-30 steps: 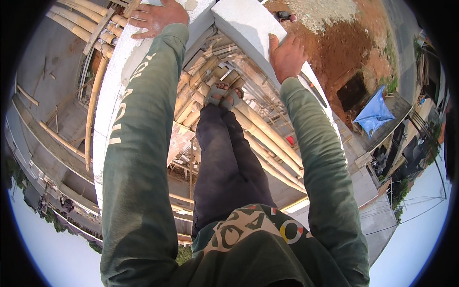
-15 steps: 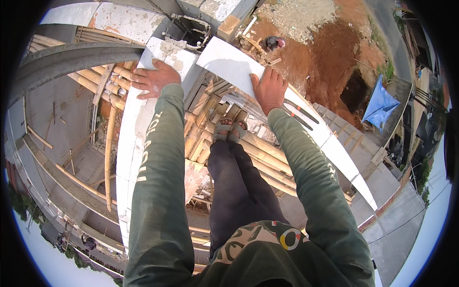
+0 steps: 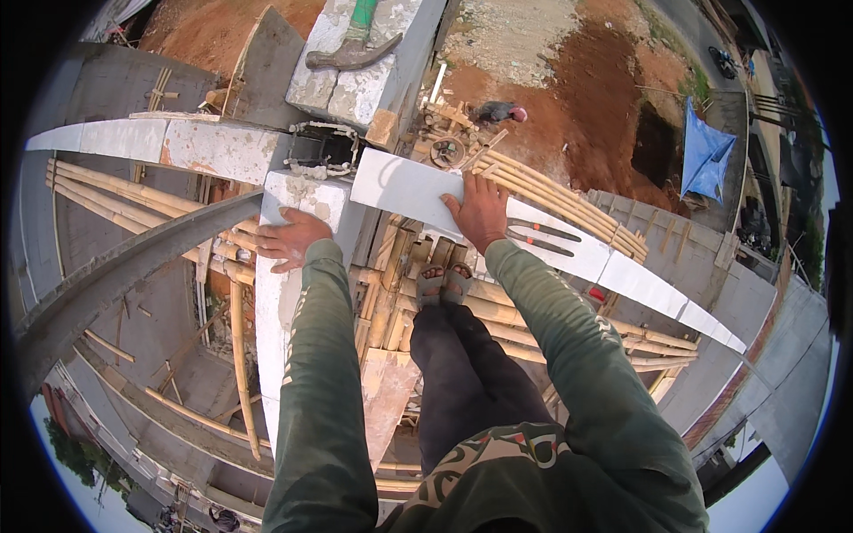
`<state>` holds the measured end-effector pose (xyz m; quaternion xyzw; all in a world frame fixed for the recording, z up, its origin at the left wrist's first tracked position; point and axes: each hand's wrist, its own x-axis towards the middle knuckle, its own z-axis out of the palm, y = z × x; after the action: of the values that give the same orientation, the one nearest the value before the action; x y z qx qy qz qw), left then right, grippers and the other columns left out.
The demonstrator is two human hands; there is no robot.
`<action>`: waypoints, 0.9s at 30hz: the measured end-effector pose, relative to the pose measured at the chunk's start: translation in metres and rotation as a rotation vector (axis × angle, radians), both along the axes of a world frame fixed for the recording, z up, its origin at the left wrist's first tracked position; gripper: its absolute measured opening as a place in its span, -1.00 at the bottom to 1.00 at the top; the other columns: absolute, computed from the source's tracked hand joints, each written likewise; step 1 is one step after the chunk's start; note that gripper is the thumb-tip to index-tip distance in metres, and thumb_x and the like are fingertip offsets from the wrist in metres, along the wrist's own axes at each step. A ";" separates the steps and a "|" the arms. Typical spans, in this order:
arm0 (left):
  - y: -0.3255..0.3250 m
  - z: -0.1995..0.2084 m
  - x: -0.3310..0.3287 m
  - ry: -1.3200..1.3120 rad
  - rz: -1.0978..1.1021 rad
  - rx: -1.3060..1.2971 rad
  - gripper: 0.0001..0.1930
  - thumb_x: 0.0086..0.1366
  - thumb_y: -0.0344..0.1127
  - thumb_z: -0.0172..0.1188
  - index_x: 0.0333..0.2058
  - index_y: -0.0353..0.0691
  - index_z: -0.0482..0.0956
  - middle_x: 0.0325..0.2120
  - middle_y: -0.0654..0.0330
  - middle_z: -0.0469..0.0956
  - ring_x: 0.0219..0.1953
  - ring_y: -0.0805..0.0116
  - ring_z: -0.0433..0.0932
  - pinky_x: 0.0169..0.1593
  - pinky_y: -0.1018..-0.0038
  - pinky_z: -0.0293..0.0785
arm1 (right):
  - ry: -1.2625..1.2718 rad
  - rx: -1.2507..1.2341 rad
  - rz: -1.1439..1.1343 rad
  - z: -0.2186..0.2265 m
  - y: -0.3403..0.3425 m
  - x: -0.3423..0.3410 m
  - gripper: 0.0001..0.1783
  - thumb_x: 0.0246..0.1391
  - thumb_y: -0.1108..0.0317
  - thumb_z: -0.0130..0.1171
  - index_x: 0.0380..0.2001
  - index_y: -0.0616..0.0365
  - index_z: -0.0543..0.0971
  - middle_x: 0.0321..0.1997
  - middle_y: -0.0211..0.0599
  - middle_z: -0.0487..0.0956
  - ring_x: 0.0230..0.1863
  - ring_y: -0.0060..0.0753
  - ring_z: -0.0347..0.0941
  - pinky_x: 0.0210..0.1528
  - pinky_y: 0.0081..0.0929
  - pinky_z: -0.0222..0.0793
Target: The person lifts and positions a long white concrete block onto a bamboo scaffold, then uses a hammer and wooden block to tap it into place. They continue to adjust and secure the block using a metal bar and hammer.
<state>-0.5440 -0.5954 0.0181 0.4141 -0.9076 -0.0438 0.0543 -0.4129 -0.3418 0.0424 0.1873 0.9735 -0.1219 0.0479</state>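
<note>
My left hand (image 3: 295,240) lies with its fingers spread on the rough, mortar-marked end of a white block wall (image 3: 277,320). Across the top of a second white block wall (image 3: 404,182), on the right, rests my right hand (image 3: 480,213). Its thumb is apart, and its fingers bend toward the far edge. Beside that hand, two dark, handle-like bars with orange marks (image 3: 544,238) lie on the block. Between the wall ends, bent metal bars (image 3: 322,155) show in a dark column gap. Farther off, a claw hammer (image 3: 353,58) with a green handle sits on another white wall.
My sandalled feet stand on bamboo poles (image 3: 484,311) between the walls. A curved grey beam (image 3: 151,258) crosses at left, above a drop to a lower grey floor. Past the right wall lie bamboo bundles (image 3: 569,204), a bent-over person (image 3: 498,111) and a blue tarp (image 3: 706,155).
The view has tilted farther forward, bringing the hammer, the far wall and the bamboo bundles into sight. Both hands keep about the same places on the blocks.
</note>
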 end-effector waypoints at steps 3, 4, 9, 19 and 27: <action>0.000 -0.001 0.000 0.007 0.000 -0.027 -0.29 0.34 0.22 -0.20 0.30 -0.15 0.15 0.34 0.16 0.07 0.40 0.21 -0.04 0.29 -0.27 -0.13 | 0.066 -0.093 0.011 0.008 0.024 0.019 -0.30 0.03 -0.10 0.20 0.07 0.23 0.39 -0.03 -0.07 0.49 0.07 -0.03 0.35 0.19 -0.02 0.10; 0.000 -0.001 0.000 0.017 -0.005 -0.031 -0.28 0.34 0.22 -0.20 0.31 -0.16 0.14 0.36 0.16 0.04 0.41 0.19 -0.05 0.30 -0.26 -0.15 | 0.159 -0.078 0.046 0.010 0.036 0.030 -0.29 0.03 -0.09 0.20 0.08 0.24 0.38 -0.02 -0.05 0.49 0.08 -0.02 0.35 0.21 -0.01 0.09; -0.001 0.000 0.001 -0.035 0.001 -0.011 -0.27 0.34 0.22 -0.21 0.32 -0.17 0.14 0.38 0.15 0.03 0.42 0.18 -0.06 0.31 -0.22 -0.17 | 0.047 0.073 -0.160 0.003 0.084 0.083 -0.42 0.07 -0.06 0.12 -0.01 0.18 0.48 -0.12 -0.09 0.54 0.00 -0.02 0.39 0.15 -0.04 0.15; -0.003 0.001 0.001 -0.018 -0.004 -0.011 -0.26 0.33 0.23 -0.23 0.31 -0.17 0.16 0.37 0.16 0.05 0.42 0.17 -0.06 0.32 -0.23 -0.19 | 0.183 0.086 -0.143 -0.006 0.090 0.096 -0.59 0.01 0.00 0.14 -0.23 0.10 0.56 -0.28 -0.25 0.56 -0.20 -0.10 0.44 -0.06 -0.15 0.27; -0.001 0.004 0.001 0.003 -0.033 -0.037 -0.27 0.32 0.20 -0.22 0.29 -0.22 0.19 0.33 0.15 0.13 0.40 0.18 -0.02 0.30 -0.23 -0.14 | 0.180 0.094 -0.145 -0.009 0.090 0.096 -0.59 0.01 0.01 0.15 -0.23 0.11 0.55 -0.28 -0.26 0.55 -0.19 -0.12 0.43 -0.05 -0.16 0.27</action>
<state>-0.5428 -0.5966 0.0217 0.3977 -0.9149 -0.0284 0.0625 -0.3165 -0.2516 0.0339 0.2474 0.9625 -0.0956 -0.0577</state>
